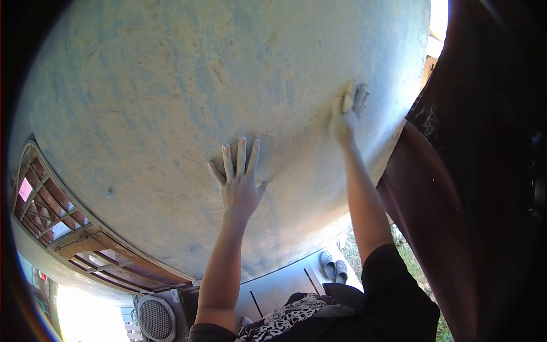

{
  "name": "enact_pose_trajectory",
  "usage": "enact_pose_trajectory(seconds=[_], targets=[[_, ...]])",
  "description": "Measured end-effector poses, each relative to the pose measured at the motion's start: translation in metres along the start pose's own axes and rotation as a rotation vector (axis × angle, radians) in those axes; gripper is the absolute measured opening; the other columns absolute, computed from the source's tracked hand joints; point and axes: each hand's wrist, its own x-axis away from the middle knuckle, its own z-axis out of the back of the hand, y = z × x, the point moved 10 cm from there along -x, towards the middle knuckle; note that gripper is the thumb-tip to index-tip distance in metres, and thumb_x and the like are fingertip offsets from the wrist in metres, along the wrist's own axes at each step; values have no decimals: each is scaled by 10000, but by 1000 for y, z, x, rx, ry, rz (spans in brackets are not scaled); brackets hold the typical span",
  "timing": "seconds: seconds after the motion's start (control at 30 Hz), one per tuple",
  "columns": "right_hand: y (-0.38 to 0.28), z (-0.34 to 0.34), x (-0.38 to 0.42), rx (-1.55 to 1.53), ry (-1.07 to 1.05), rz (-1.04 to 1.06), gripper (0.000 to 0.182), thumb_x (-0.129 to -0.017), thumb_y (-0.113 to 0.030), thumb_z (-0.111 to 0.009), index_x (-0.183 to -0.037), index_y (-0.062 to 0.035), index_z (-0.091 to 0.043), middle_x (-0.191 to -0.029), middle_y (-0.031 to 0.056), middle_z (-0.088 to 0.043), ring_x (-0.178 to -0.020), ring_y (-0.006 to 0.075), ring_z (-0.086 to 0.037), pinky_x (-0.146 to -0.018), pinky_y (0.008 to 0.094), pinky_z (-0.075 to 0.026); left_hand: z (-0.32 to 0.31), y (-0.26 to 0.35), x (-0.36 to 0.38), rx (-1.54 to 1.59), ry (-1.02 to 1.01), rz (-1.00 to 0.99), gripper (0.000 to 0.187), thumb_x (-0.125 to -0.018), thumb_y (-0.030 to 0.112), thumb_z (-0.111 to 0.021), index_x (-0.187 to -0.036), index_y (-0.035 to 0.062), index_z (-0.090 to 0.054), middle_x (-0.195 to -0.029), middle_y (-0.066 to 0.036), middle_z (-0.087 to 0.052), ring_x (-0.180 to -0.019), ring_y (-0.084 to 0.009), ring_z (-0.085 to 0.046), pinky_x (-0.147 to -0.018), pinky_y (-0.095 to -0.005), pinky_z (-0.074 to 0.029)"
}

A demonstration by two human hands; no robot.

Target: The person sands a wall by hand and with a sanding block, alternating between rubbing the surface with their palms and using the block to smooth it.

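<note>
A large wall (171, 85) with patchy tan and pale-blue plaster or paint fills most of the view, curved by the lens. My left hand (240, 176) lies flat against it near the middle, fingers spread and dusty, holding nothing. Higher and to the right, my right hand (343, 122) presses on the same wall with its fingers bent. A pale yellowish piece (348, 98) shows at those fingers; blur hides what it is. Both hands look coated with light dust.
A window with a wooden frame and grille (94, 231) is at lower left. Below it stands a round meshed unit (156, 319), like a speaker. Grey clogs (334, 267) rest on the tiled floor (279, 293). A dark brown sheet (427, 211) hangs at right.
</note>
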Motion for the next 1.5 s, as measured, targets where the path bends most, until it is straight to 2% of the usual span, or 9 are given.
enact_pose_trajectory(seconds=[0.13, 0.33, 0.43, 0.5, 0.67, 0.93, 1.2, 1.33, 1.5], targets=[[-89, -45, 73, 223, -254, 445, 629, -1054, -470, -504, -1619, -224, -375, -1753, 91, -31, -1605, 369, -12, -1280, 551, 42, 4, -2, 3, -10, -21, -6, 1098, -797, 454, -840, -1661, 370, -167, -1742, 15, -142, -1593, -355, -123, -1214, -727, -117], [-25, -45, 98, 199, -529, 745, 601, -1010, -464, -588, -1566, -264, -477, -1706, 68, -281, -1596, 324, -150, -1282, 563, -73, 41, -41, 11, -76, 198, -254, 898, -828, 445, -801, -1609, 340, -372, -1711, 2, -269, -1577, -339, -207, -1251, -636, -133], [-39, -26, 35, 265, -284, 715, 565, -1037, -432, -561, -1568, -259, -475, -1695, 91, -303, -1594, 338, -156, -1281, 548, -65, 92, -44, -14, -106, 307, -239, 815, -840, 438, -783, -1576, 344, -444, -1693, 8, -319, -1563, -331, -256, -1248, -622, -161], [-49, 4, -21, 55, 62, 268, 543, -1067, -422, -504, -1578, -244, -458, -1702, 106, -286, -1594, 367, -140, -1278, 541, -47, 121, -41, -41, -119, 380, -220, 751, -862, 407, -750, -1558, 364, -472, -1682, 10, -347, -1554, -318, -286, -1245, -606, -189], [-93, -12, -20, 48, 244, 5, 541, -1088, -411, -419, -1605, -251, -408, -1723, 95, -231, -1593, 378, -133, -1281, 535, -28, 120, -41, -56, -223, 509, -159, 681, -900, 426, -664, -1553, 372, -481, -1677, 3, -363, -1543, -284, -325, -1251, -566, -202], [-100, -47, 90, 241, -397, 1112, 506, -952, -511, -652, -1431, -349, -624, -1681, 13, -343, -1563, 283, -263, -1280, 559, -176, 120, -45, -51, -258, 534, -153, 625, -947, 465, -578, -1557, 422, -454, -1673, 71, -367, -1534, -205, -345, -1258, -513, -215], [-106, -2, -67, 45, 196, 193, 502, -1082, -459, -433, -1501, -209, -551, -1738, 53, -167, -1609, 292, -78, -1297, 513, -18, 117, -41, -50, -275, 524, -180, 660, -932, 422, -600, -1573, 358, -454, -1680, 8, -358, -1547, -258, -317, -1243, -539, -233], [-164, -46, -6, 355, -178, 597, 602, -1079, -586, -325, -1630, -347, -284, -1743, 6, -129, -1610, 236, -47, -1310, 469, 3, 121, -41, -50, -268, 526, -190, 665, -928, 413, -603, -1573, 352, -455, -1679, 9, -361, -1546, -254, -318, -1246, -535, -224], [-140, -53, 70, 292, -465, 1216, 587, -1049, -626, -349, -1606, -488, -228, -1733, -81, -154, -1600, 163, -103, -1321, 400, -39, 122, -42, -49, -265, 515, -192, 659, -919, 417, -611, -1559, 393, -458, -1671, 54, -374, -1533, -204, -342, -1253, -507, -226]])
